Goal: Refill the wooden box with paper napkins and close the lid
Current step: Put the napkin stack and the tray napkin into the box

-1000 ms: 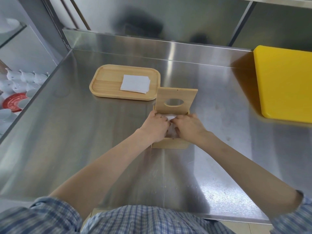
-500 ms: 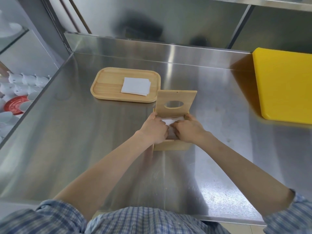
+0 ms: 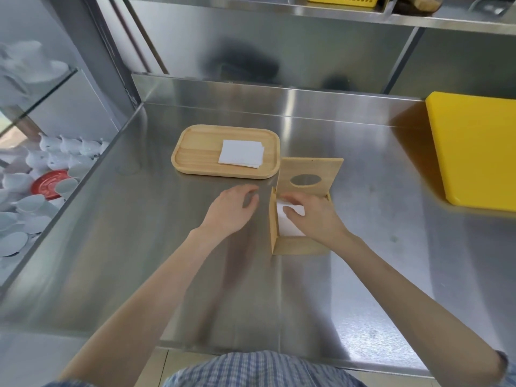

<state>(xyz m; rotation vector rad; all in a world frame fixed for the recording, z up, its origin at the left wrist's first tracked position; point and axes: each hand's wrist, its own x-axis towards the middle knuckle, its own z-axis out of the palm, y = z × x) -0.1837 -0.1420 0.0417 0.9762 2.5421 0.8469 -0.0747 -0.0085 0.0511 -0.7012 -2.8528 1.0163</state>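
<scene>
The wooden box stands on the steel counter with its lid raised upright; the lid has an oval hole. White napkins lie inside the box. My right hand rests flat on those napkins, fingers spread, pressing down. My left hand hovers over the counter just left of the box, fingers apart and holding nothing. A small stack of white napkins remains on the wooden tray behind and left of the box.
A yellow cutting board lies at the right of the steel counter. White cups and a red plate sit on a lower level beyond the counter's left edge. A steel shelf hangs overhead.
My left hand has come out of the box and moved left over the counter. My right hand stays on the napkins inside. The camera has tilted up slightly.
</scene>
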